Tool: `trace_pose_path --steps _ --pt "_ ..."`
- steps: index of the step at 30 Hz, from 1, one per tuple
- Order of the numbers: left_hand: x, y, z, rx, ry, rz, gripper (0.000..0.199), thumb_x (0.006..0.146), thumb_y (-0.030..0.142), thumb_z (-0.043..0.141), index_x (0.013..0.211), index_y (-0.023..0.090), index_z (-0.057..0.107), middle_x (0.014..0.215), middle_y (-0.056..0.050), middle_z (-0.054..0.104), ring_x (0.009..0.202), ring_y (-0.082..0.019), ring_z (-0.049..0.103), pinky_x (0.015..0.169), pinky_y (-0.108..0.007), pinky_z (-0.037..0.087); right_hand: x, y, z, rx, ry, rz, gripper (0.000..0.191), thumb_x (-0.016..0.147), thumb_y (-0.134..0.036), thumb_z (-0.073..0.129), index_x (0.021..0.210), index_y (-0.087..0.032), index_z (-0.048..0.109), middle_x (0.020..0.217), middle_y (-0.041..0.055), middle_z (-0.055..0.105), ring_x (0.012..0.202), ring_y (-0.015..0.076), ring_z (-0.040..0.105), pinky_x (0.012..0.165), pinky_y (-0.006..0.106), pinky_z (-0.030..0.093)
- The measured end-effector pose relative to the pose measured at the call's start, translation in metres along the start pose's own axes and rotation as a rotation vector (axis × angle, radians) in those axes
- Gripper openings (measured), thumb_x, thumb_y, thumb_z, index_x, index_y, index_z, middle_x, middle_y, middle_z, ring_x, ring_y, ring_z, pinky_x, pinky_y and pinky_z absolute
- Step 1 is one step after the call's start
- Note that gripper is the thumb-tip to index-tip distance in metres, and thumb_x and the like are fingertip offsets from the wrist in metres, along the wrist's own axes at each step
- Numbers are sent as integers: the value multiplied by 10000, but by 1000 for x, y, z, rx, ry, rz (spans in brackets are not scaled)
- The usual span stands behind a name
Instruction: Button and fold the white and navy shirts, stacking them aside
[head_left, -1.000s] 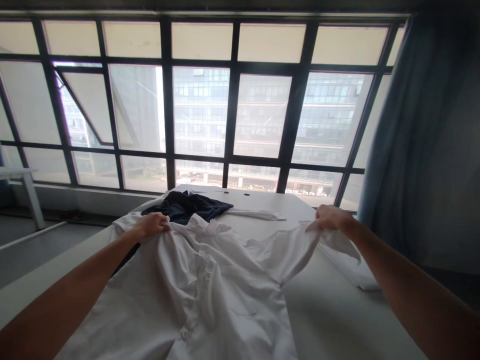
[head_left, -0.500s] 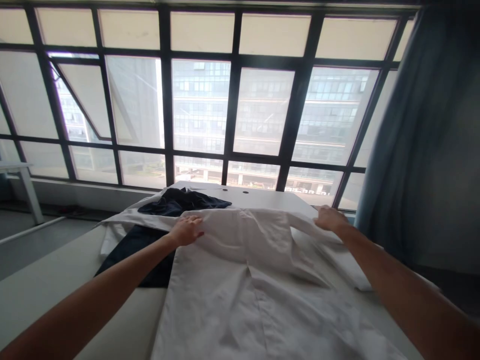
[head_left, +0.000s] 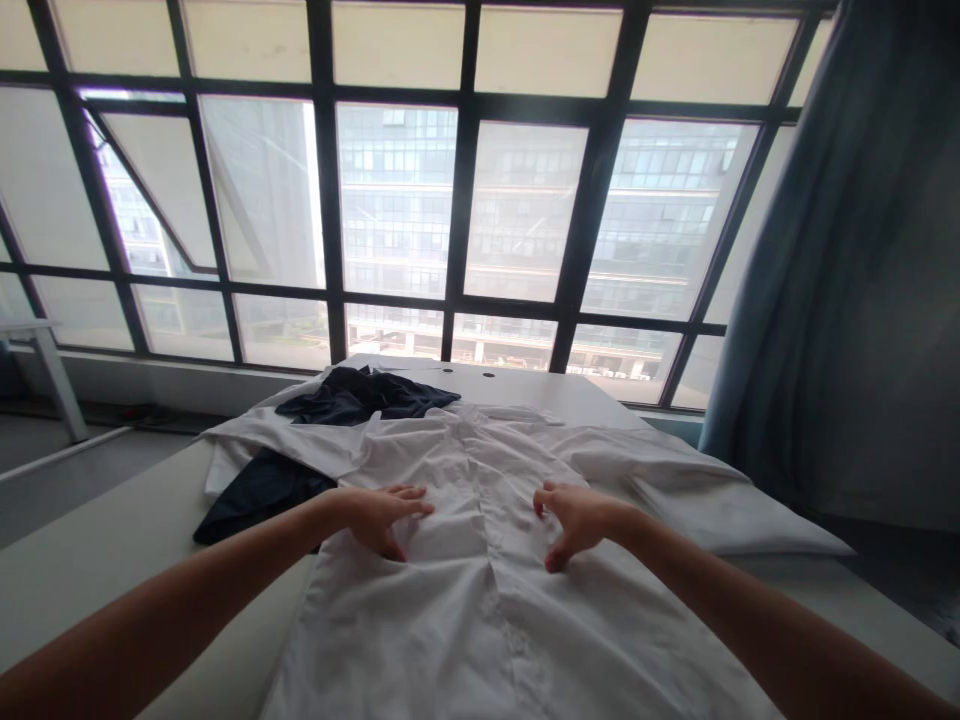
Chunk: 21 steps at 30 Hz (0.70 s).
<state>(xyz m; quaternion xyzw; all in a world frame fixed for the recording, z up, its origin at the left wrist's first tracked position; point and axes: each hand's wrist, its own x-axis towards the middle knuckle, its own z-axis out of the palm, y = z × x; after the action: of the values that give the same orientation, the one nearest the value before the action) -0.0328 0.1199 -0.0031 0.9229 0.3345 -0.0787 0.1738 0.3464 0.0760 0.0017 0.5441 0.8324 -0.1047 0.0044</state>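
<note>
White shirt point(head_left: 420, 620) lies rumpled beneath the left hand point(head_left: 376, 515) and right hand point(head_left: 583, 518), both spread wide.

Dark-framed windows point(head_left: 460, 205), glass-fronted building point(head_left: 394, 215) outside, blue curtain point(head_left: 814, 290) at right

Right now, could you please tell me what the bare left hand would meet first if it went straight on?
The left hand would probably meet the wrinkled middle of the white cloth shirt first; if hovering, perhaps the bare right hand instead. Its height is unclear.
</note>
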Motion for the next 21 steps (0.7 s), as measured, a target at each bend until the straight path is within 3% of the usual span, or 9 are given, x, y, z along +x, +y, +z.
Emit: trace_pose_path --steps 2,3,6,7,9,12,16,21 --pt "-7 11 -1 35 -21 31 1024 554 547 850 1459 316 428 1575 -95 315 1429 -375 286 1116 -461 335 -3 -9 1 -48 -47 -20 801 237 -671 854 900 -241 724 883 54 659 695 229 610 639 322 485" --pt "-10 17 -2 52 -15 49 974 554 545 850 1425 318 476 1543 -93 377 1396 -374 348 1092 -446 367 -3 -13 2 -73 -86 -26 756 240 -676 850 841 -235 726 804 38 655 627 199 581 596 307 461" --pt "-4 35 -8 96 87 31 432 821 525 638 1146 246 696 1257 -105 641 1114 -297 610 935 -360 483 8 -29 -1 -110 -117 -31 509 502 -679 785 698 -214 716 618 20 626 512 140 500 529 277 394" --pt "3 40 -9 115 143 -14 365 899 491 533 1026 214 732 1121 -110 692 988 -267 653 869 -339 503 15 -36 -4 -108 -74 -16 459 613 -660 733 674 -205 714 595 26 625 498 133 490 522 272 380" --pt "21 49 -12 156 240 -123 417 952 439 427 885 176 743 936 -119 717 824 -242 669 772 -327 512 31 -50 -10 -93 75 44 444 757 -620 629 677 -193 721 617 51 650 507 137 509 520 269 368" --pt "55 57 -16 133 357 -207 357 927 391 466 892 170 744 902 -127 724 826 -260 671 757 -342 506 55 -69 -16 -69 223 151 468 819 -612 557 698 -194 729 676 81 687 570 169 571 538 273 386" --pt "93 58 -21 -18 436 -287 275 869 327 548 912 148 752 905 -135 731 863 -267 671 777 -339 494 78 -80 -11 -31 196 232 398 790 -573 607 730 -205 746 718 87 704 658 202 623 596 279 442" --pt "118 50 -18 -153 384 -321 221 797 251 620 800 75 753 737 -144 701 681 -224 650 655 -305 465 91 -80 -1 3 154 290 253 748 -364 684 834 -140 762 812 141 722 744 271 649 660 342 488"
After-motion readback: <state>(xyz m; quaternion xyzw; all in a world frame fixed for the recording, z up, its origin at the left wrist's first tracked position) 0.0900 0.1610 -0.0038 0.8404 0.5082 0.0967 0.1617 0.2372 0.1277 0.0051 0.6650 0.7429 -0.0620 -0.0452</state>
